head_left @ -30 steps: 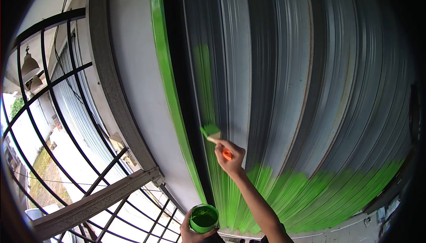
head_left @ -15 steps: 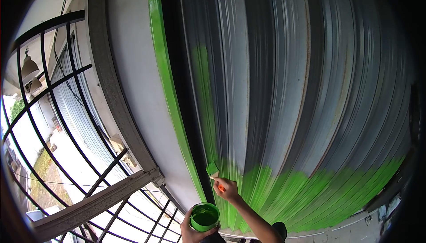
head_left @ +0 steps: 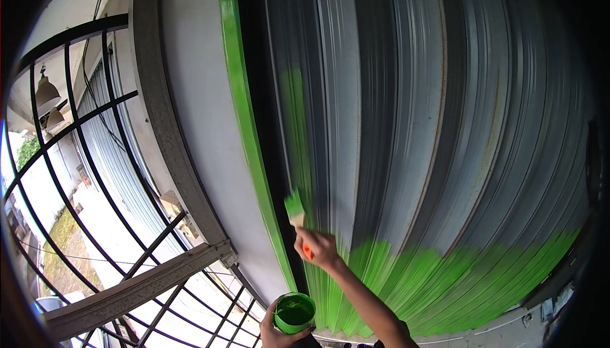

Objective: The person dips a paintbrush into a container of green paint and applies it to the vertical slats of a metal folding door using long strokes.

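so, the ribbed metal panel (head_left: 419,94) takes up most of the view, bare grey up top with a ragged band of green (head_left: 438,284) along the bottom, plus one lone green streak (head_left: 295,113) running up near its left edge. right hand (head_left: 316,250) is closed around a flat brush (head_left: 295,209), bristles up and loaded with green, over the lower part of that streak, with a bit of orange handle (head_left: 308,251) poking out between the fingers. can't tell for sure if the bristles are actually touching the metal there. just left of the brush is a dark strip (head_left: 273,157), then a glossy green trim (head_left: 238,75), then a pale flat strip (head_left: 203,126), so the brush is in pretty tight next to all that. further left there's a grey post (head_left: 184,126) meeting a slanted beam (head_left: 146,275), and a black grille (head_left: 76,122) with hanging lamps (head_left: 47,96) and some grass (head_left: 63,237) visible through it. container-wise, left hand (head_left: 270,334) is gripping a round open tub (head_left: 294,296) below the brush, mouth facing the camera, with darker green paint (head_left: 294,314) inside and more smeared up the walls. its outside is mostly hidden, so i can't tell if it's got a label.
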The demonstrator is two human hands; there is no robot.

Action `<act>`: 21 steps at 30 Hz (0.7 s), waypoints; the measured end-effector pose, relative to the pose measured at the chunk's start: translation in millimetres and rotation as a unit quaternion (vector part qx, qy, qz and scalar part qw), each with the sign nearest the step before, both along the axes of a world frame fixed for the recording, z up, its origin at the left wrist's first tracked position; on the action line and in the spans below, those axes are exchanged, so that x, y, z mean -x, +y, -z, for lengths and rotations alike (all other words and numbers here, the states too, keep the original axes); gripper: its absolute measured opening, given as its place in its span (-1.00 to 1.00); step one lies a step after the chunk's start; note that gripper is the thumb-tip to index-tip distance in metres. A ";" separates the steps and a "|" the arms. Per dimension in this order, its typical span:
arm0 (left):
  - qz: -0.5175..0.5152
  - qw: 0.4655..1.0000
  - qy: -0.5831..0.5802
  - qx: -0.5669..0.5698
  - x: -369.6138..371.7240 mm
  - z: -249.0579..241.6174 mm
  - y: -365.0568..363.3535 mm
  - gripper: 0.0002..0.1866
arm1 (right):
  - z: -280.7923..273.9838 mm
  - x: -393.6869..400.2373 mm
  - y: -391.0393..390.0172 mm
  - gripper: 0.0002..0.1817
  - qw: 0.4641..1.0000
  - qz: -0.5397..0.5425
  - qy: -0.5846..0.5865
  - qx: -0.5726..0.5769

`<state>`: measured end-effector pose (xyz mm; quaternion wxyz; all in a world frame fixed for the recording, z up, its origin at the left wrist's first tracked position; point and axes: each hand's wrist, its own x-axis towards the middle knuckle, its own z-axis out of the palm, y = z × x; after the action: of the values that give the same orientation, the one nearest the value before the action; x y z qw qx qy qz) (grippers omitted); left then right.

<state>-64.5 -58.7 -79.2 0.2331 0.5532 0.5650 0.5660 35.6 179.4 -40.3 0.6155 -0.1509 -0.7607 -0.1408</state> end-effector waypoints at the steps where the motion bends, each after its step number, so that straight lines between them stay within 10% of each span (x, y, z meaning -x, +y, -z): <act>1: -0.004 1.000 -0.001 0.002 0.5 2.0 -0.9 -0.08 | 27.0 -2.1 -4.4 -0.71 0.999 0.021 -0.022 0.012; 8: 0.003 1.000 -0.012 0.003 1.7 2.5 -1.1 -0.07 | 112.5 -7.4 -19.2 -0.77 0.978 0.011 -0.135 0.158; 16: -0.008 1.000 -0.015 0.010 4.9 4.9 -5.0 -0.06 | -65.9 4.2 -5.4 -0.76 0.999 -0.029 0.009 0.044; 21: -0.016 1.000 -0.006 0.019 3.8 1.1 -7.6 -0.05 | -44.2 2.2 -0.5 -0.78 0.999 -0.003 0.034 -0.040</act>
<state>-68.4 -66.3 -80.2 0.2379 0.5359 0.5832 0.5623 33.4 179.0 3.9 0.6469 -0.1284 -0.7337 -0.1635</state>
